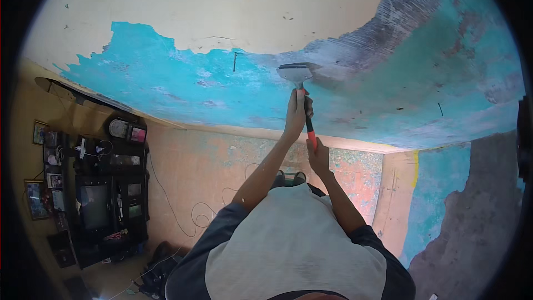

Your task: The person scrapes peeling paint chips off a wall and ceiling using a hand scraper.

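Observation:
Both my hands are closed on a long-handled scraper [295, 72] with a broad pale head and a black and red handle. My left hand [297, 112] wraps the handle just below the head. Lower down, my right hand [318, 155] grips the red end. The head lies at or close to the wall, over turquoise paint [183, 86], a little below the ragged edge of the cream paint layer [194, 5]. Whether the blade touches the wall is hard to tell. Right of the head, a grey bared patch [388, 28] follows that edge.
A nail [234, 61] sticks out of the wall left of the scraper. A dark cabinet [111, 200] with a television stands at the left. A thin cable [183, 232] loops across the floor near my left arm. Another wall [438, 200], partly turquoise and grey, rises at the right.

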`<control>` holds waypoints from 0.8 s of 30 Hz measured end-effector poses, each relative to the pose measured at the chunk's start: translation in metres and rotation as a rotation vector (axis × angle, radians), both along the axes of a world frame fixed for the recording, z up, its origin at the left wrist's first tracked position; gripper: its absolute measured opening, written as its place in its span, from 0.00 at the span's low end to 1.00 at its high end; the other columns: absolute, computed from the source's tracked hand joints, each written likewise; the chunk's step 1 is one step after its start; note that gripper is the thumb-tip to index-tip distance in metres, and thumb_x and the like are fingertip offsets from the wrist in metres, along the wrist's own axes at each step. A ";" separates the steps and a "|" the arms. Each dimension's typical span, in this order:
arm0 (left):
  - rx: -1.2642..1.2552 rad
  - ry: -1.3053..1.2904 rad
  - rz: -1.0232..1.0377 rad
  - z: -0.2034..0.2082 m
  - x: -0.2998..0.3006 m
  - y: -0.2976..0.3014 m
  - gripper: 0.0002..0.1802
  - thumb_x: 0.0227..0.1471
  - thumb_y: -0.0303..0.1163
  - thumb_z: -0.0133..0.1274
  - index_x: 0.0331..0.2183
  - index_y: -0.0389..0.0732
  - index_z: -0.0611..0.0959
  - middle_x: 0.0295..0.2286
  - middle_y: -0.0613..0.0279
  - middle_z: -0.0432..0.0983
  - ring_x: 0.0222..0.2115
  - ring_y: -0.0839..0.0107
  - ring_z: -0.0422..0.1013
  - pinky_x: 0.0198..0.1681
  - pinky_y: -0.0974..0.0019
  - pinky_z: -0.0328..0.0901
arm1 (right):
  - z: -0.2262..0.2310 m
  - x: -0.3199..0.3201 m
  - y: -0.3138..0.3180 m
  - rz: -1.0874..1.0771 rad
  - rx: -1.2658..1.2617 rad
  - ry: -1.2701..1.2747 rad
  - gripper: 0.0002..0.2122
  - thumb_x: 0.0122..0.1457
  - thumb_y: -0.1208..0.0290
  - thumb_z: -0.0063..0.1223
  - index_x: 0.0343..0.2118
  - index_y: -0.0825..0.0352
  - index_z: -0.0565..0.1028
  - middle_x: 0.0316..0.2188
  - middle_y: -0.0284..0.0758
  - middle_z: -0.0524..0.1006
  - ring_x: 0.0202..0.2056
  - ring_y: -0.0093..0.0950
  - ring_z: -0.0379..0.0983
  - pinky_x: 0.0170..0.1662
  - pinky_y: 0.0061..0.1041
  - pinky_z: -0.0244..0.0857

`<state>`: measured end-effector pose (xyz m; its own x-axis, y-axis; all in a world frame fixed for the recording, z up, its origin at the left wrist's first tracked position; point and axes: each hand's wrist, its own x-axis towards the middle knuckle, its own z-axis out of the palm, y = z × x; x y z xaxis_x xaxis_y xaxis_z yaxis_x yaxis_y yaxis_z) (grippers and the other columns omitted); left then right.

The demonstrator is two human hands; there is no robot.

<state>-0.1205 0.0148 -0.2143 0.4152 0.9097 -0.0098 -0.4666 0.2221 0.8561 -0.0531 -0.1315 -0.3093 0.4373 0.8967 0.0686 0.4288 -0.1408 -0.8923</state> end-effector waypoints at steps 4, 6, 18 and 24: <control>-0.048 -0.028 -0.067 -0.003 0.019 -0.005 0.18 0.69 0.49 0.37 0.39 0.43 0.67 0.22 0.69 0.61 0.19 0.80 0.58 0.22 0.73 0.58 | 0.017 0.016 -0.010 -0.027 -0.005 -0.003 0.16 0.67 0.59 0.49 0.30 0.68 0.72 0.12 0.42 0.67 0.15 0.40 0.69 0.20 0.36 0.57; -0.070 -0.031 -0.079 -0.005 0.023 -0.005 0.18 0.69 0.49 0.37 0.39 0.43 0.66 0.22 0.69 0.61 0.19 0.80 0.58 0.22 0.73 0.58 | 0.014 0.021 -0.012 -0.030 0.018 -0.002 0.16 0.67 0.59 0.49 0.29 0.69 0.72 0.12 0.42 0.67 0.15 0.40 0.68 0.20 0.36 0.56; -0.086 -0.049 -0.052 0.038 0.040 -0.012 0.17 0.68 0.49 0.39 0.35 0.44 0.65 0.21 0.68 0.60 0.18 0.79 0.57 0.22 0.72 0.58 | 0.065 0.039 -0.023 -0.057 0.011 -0.007 0.18 0.66 0.58 0.52 0.27 0.70 0.73 0.11 0.43 0.65 0.13 0.40 0.61 0.20 0.35 0.54; -0.082 -0.120 0.027 0.075 0.038 0.000 0.19 0.69 0.50 0.36 0.35 0.44 0.65 0.21 0.68 0.59 0.17 0.78 0.58 0.21 0.71 0.58 | 0.127 0.056 -0.010 -0.019 -0.015 -0.137 0.19 0.66 0.58 0.52 0.26 0.71 0.73 0.10 0.37 0.61 0.15 0.22 0.54 0.20 0.30 0.51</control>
<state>-0.0821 0.0147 -0.1391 0.3930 0.9188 -0.0362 -0.5712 0.2748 0.7735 0.0031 -0.1416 -0.1826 0.4416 0.8898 0.1152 0.5433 -0.1630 -0.8236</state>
